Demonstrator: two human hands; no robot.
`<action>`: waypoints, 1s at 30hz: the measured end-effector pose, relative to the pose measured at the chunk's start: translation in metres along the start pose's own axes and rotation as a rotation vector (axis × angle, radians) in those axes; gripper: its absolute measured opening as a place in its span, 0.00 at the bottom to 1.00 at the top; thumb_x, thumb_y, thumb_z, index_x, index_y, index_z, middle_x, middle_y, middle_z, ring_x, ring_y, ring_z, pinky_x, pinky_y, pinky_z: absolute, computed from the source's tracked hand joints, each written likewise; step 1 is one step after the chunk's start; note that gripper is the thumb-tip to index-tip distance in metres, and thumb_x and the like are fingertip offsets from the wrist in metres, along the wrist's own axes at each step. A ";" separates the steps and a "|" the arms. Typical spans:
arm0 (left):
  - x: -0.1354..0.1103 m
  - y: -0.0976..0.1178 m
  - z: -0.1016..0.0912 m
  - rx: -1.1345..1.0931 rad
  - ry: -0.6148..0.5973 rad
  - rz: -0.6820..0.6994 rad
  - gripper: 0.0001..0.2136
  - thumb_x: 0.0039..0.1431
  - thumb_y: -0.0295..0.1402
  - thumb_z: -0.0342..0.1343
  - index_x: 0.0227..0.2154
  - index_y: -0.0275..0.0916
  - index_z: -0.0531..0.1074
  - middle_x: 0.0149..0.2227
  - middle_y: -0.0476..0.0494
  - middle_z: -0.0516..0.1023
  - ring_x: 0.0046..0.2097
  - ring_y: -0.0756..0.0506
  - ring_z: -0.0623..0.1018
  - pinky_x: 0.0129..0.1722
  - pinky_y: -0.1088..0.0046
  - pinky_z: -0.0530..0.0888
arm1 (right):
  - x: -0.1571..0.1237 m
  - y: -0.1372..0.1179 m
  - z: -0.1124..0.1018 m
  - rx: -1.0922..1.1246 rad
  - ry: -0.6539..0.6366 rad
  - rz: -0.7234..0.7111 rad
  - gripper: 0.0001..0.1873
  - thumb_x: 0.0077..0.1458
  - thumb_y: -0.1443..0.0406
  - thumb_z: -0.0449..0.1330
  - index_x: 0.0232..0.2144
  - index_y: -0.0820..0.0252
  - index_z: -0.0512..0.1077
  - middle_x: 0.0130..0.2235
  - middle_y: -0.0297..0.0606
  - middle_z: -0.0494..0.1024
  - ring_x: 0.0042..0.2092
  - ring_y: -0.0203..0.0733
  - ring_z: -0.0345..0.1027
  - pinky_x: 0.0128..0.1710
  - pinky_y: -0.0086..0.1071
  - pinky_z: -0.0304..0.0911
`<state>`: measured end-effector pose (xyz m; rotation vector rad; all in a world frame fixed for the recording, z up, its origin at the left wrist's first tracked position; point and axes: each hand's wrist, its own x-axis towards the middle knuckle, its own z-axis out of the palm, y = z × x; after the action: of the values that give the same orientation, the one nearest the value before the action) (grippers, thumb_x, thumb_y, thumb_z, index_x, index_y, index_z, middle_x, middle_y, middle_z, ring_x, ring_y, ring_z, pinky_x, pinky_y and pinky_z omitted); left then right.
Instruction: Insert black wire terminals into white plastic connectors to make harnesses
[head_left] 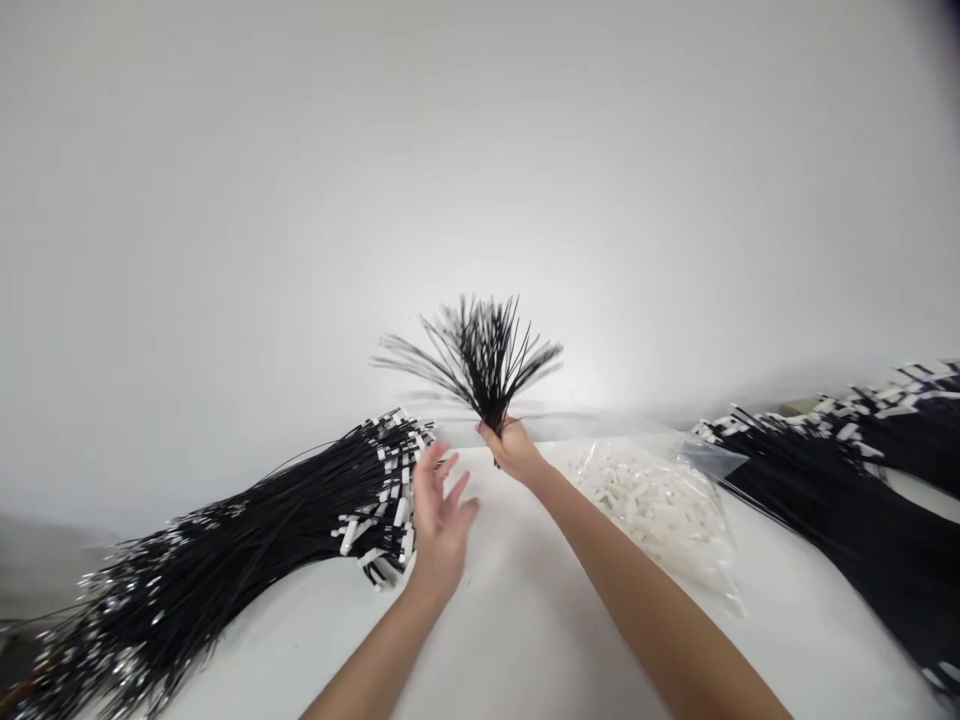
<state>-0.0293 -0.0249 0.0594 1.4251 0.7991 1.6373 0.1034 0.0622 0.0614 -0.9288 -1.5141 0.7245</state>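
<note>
My right hand (pixel 513 446) is closed round the base of a bunch of thin black strands (pixel 480 352), held upright above the white table (pixel 517 620) so that the tips fan out. My left hand (pixel 439 520) is open, fingers spread, hovering just right of a large pile of black strands with white tags (pixel 247 530) that lies on the left of the table. It holds nothing and is close to the pile's tagged ends.
A clear plastic bag of small white pieces (pixel 660 505) lies to the right of my right forearm. Another heap of black strands with white tags (pixel 855 480) covers the table's right side. A plain white wall stands behind.
</note>
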 end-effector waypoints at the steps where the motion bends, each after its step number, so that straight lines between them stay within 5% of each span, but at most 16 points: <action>1: 0.006 0.008 -0.004 -0.109 0.054 0.085 0.26 0.45 0.32 0.55 0.49 0.47 0.58 0.56 0.42 0.58 0.56 0.41 0.61 0.51 0.60 0.64 | 0.000 0.006 0.001 -0.071 -0.038 -0.066 0.14 0.55 0.58 0.54 0.37 0.64 0.67 0.36 0.36 0.70 0.36 0.35 0.65 0.38 0.35 0.62; 5: 0.026 0.045 -0.029 -0.325 0.100 0.233 0.24 0.42 0.34 0.55 0.47 0.43 0.64 0.46 0.41 0.70 0.52 0.39 0.67 0.52 0.55 0.62 | -0.006 0.032 0.012 -0.350 -0.237 -0.347 0.13 0.57 0.60 0.51 0.37 0.64 0.67 0.39 0.38 0.70 0.41 0.37 0.64 0.43 0.38 0.60; 10: 0.046 0.072 -0.072 -0.236 -0.349 -0.019 0.27 0.49 0.50 0.43 0.46 0.36 0.67 0.37 0.31 0.74 0.40 0.34 0.74 0.47 0.48 0.65 | -0.021 0.054 0.026 -0.619 -0.469 -0.561 0.09 0.59 0.65 0.48 0.31 0.60 0.66 0.36 0.38 0.71 0.43 0.37 0.59 0.48 0.34 0.55; 13: 0.049 0.070 -0.078 -0.056 -0.468 -0.147 0.26 0.52 0.50 0.43 0.45 0.36 0.68 0.37 0.32 0.74 0.39 0.35 0.75 0.44 0.50 0.67 | -0.024 0.050 0.024 -0.742 -0.506 -0.582 0.10 0.60 0.67 0.45 0.34 0.59 0.67 0.41 0.40 0.70 0.48 0.38 0.57 0.51 0.34 0.51; 17: 0.036 0.054 -0.055 0.393 -0.556 -0.230 0.17 0.54 0.43 0.49 0.45 0.44 0.67 0.40 0.41 0.74 0.44 0.40 0.73 0.46 0.59 0.67 | -0.021 0.035 0.009 -0.888 -0.416 -0.460 0.13 0.58 0.71 0.45 0.41 0.57 0.66 0.47 0.44 0.66 0.49 0.43 0.56 0.49 0.39 0.51; 22: 0.007 0.026 -0.025 0.841 -0.742 -0.063 0.20 0.53 0.45 0.48 0.47 0.46 0.68 0.50 0.41 0.68 0.52 0.37 0.66 0.51 0.57 0.62 | -0.021 0.041 -0.012 -0.997 -0.249 -0.145 0.12 0.56 0.70 0.50 0.43 0.63 0.65 0.42 0.44 0.67 0.41 0.40 0.63 0.39 0.36 0.61; 30: -0.018 0.000 -0.025 1.148 -1.045 -0.095 0.24 0.53 0.46 0.46 0.54 0.48 0.61 0.58 0.43 0.58 0.60 0.32 0.52 0.56 0.50 0.54 | -0.028 0.064 0.003 -0.837 -0.158 0.105 0.15 0.57 0.61 0.51 0.45 0.63 0.65 0.42 0.40 0.70 0.42 0.38 0.66 0.42 0.39 0.63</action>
<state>-0.0528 -0.0398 0.0463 2.5612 1.1218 0.0422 0.1114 0.0701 -0.0080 -1.6026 -1.9600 0.2091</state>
